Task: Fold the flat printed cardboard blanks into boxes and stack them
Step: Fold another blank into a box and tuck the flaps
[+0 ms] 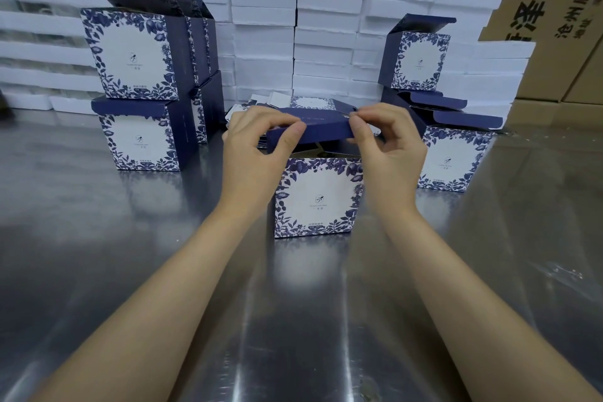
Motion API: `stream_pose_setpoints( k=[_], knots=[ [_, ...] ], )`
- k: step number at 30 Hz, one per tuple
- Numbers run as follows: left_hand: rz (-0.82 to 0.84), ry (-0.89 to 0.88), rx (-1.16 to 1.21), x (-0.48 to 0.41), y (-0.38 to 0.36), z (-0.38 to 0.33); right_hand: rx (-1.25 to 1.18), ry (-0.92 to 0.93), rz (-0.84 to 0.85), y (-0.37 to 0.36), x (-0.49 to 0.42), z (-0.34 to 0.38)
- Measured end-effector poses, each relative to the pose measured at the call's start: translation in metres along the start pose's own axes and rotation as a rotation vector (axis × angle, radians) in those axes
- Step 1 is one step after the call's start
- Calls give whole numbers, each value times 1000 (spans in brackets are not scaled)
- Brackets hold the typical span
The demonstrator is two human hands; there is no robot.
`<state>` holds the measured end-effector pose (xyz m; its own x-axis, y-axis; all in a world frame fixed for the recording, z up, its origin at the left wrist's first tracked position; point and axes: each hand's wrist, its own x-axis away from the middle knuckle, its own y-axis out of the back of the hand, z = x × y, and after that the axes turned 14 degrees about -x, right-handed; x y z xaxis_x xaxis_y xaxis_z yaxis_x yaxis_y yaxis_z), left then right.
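A blue-and-white floral box (318,199) stands upright on the steel table in front of me. Its dark blue lid flap (323,130) is raised above the open top. My left hand (257,153) pinches the flap's left end between thumb and fingers. My right hand (388,147) pinches its right end. Behind the flap lies a low pile of flat printed blanks (310,103). Folded boxes stand stacked at the left (137,88) and at the right (434,101), some with lids open.
White foam trays (293,26) are piled in tall stacks along the back. Brown shipping cartons (561,10) rise at the far right. The reflective steel table (130,271) stretches toward me between my forearms.
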<state>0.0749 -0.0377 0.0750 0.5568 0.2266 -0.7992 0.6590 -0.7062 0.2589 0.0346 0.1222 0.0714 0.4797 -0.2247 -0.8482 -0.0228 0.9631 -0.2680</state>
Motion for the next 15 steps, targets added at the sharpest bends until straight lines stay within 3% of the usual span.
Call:
stream_pose_setpoints(
  k=[8,15],
  knots=[
    [-23,9,21,-4,2,6,-33,-17,66,-3,3,5],
    [71,-33,83,1,0,0,-155,-149,-168,-2,-1,10]
  ],
)
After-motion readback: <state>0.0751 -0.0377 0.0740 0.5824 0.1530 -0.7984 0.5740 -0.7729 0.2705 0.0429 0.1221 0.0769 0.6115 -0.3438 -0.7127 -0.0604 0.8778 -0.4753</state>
